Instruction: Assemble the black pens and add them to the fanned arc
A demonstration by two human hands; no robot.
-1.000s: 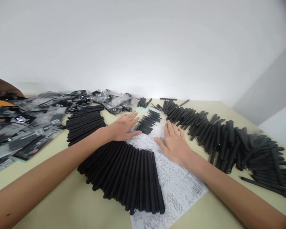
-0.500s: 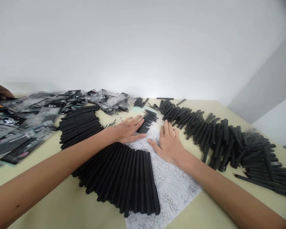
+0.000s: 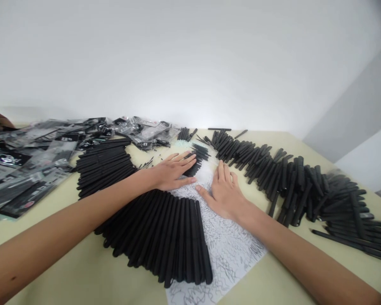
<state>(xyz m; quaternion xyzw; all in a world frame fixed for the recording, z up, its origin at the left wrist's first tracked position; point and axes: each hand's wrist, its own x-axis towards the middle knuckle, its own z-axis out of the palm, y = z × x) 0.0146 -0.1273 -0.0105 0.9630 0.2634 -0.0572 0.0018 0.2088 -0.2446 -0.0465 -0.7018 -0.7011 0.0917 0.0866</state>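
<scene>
My left hand (image 3: 174, 171) lies flat and open, its fingertips over a bundle of thin black sticks (image 3: 195, 166) that look like pen refills. Under both hands is a white sheet of paper (image 3: 230, 262) covered in scribbled ink lines. On the right part of that sheet rests my right hand (image 3: 224, 188), palm down, fingers stretched out and thumb apart, with nothing in it. A curved fan of black pens (image 3: 165, 237) spreads below and left of my left hand, passing under my left forearm.
A long heap of loose black pens (image 3: 292, 182) runs along the right side of the table (image 3: 63, 271). Clear plastic packets (image 3: 47, 148) pile up at the left and back. A few short black pieces (image 3: 187, 134) lie near the wall (image 3: 190, 63).
My left hand has slid slightly to the right over the thin black sticks. My right hand stays nearly still on the paper. The pens lie as before.
</scene>
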